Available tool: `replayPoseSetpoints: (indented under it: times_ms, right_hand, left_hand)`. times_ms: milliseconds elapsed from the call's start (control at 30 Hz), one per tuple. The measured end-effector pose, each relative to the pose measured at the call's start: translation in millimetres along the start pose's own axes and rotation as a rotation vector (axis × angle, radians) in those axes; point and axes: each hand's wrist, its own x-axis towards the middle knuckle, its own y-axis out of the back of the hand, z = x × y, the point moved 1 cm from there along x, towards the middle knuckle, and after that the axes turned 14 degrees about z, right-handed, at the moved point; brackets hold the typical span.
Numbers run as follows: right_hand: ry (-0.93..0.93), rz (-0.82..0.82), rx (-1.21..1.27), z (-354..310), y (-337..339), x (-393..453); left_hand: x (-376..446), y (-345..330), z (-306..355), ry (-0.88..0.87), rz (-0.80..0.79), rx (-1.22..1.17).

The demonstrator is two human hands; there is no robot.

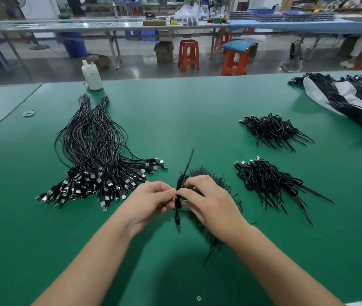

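A folded black cable [178,195] is held upright over the green table [197,111], one end sticking up and its plug hanging down. My left hand [151,198] pinches it from the left and my right hand [206,202] pinches it from the right at the same spot. Under my right hand lies a heap of short black ties [206,173], partly hidden. To the left lies a big bundle of long black USB cables [96,151], bound at the far end, plugs fanned toward me.
Two piles of coiled black cables lie to the right, one far [273,130] and one near [270,182]. More cable bundles on a white bag [350,96] sit at the far right. A white bottle [91,76] and rubber bands [29,113] are far left. Red stools stand beyond the table.
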Motion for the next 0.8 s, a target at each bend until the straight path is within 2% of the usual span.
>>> replayPoseSetpoints:
  times_ms: [233, 333, 433, 533, 700, 800]
  right_hand:
    - [0.032, -0.031, 0.046, -1, 1, 3]
    - [0.0, 0.001, 0.052, -1, 2, 3]
    - [-0.154, -0.008, 0.123, -4, 3, 4]
    - [-0.426, -0.086, 0.255, -8, 1, 4]
    - [-0.888, -0.125, 0.582, -4, -7, 6]
    - [-0.995, -0.176, 0.738, -2, -8, 2]
  left_hand:
    - [-4, 2, 2, 0.182, -0.141, -0.156]
    - [-5, 1, 2, 0.148, -0.133, -0.133]
    - [-7, 0, 2, -0.044, -0.051, 0.027]
    - [-11, -1, 4, -0.275, 0.012, 0.238]
    - [-17, -7, 6, -0.631, 0.155, 0.56]
    - [-23, -10, 7, -0.811, 0.174, 0.698]
